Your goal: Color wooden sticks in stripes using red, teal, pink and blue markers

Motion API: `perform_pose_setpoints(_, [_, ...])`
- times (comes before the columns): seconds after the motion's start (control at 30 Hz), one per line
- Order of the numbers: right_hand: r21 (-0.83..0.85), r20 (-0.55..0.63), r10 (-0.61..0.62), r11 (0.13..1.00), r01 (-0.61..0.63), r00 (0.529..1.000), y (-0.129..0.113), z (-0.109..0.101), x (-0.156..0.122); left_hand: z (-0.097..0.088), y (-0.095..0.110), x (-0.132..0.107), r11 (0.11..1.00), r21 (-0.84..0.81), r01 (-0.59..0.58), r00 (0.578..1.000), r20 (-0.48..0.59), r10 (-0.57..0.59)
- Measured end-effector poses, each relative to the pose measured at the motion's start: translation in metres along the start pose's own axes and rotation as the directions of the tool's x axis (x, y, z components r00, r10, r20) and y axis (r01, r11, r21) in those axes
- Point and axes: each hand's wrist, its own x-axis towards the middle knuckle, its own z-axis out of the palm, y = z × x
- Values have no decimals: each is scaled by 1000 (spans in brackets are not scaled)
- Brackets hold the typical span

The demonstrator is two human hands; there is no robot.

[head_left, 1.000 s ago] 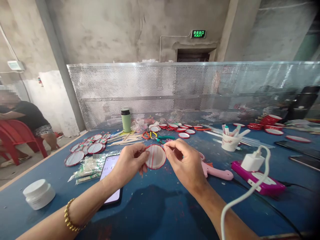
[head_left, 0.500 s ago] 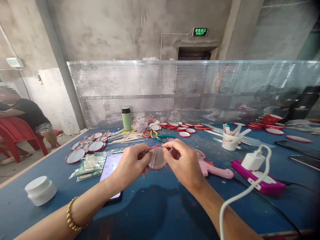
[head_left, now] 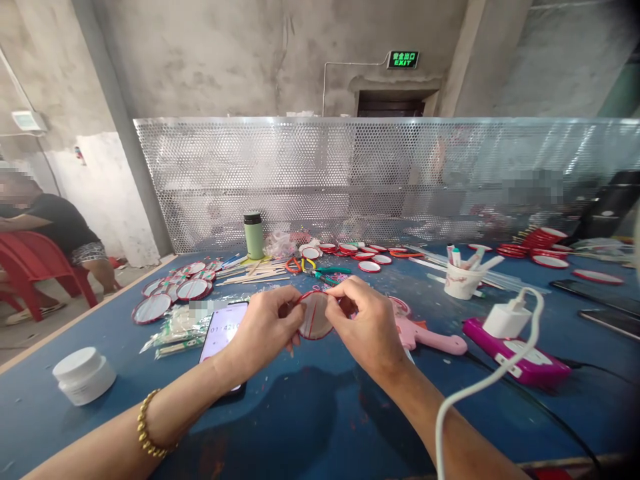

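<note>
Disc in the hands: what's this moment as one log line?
left hand: pinches disc edge | right hand: pinches at disc edge | phone: lit

The phone (head_left: 219,328) lies left of the disc (head_left: 316,317), glue gun (head_left: 434,341) right, bottle (head_left: 254,240) behind.

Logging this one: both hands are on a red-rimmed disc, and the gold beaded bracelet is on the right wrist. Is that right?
Not quite: the head view shows the gold beaded bracelet on the left wrist. The left hand and right hand are indeed both on a red-rimmed disc.
</note>
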Motion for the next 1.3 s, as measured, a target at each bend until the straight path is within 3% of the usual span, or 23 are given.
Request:
perform_pose_setpoints(0.23, [12, -23, -16, 1000, 17, 1000, 0, 0, 0, -1, -1, 2, 999, -21, 28, 999, 28, -28])
perform_pose_setpoints(0.5, [143, 56, 134, 980, -140, 989, -3, -11, 6, -3, 10, 5, 969, -193, 155, 983, 132, -131])
perform_pose_setpoints(0.67, [207, 148, 147, 962, -176, 978, -3, -10, 5, -3, 11, 5, 961, -228, 157, 984, 121, -132])
perform_pose_setpoints(0.87, [221, 190, 248, 932, -288, 950, -2, -9, 5, 0, 9, 3, 969, -207, 137, 989, 79, -123])
perform_pose_setpoints(1.1, [205, 213, 284, 922, -327, 935, -2, -10, 6, 3, 6, 3, 959, -238, 156, 987, 65, -145])
perform_pose_setpoints(1.2, [242, 255, 320, 892, -381, 912, 0, -11, 6, 2, 7, 4, 936, -293, 196, 979, 113, -169])
perform_pose_setpoints(1.3, [345, 319, 375, 810, -475, 870, -1, -13, 8, 0, 8, 4, 900, -370, 229, 970, 163, -180])
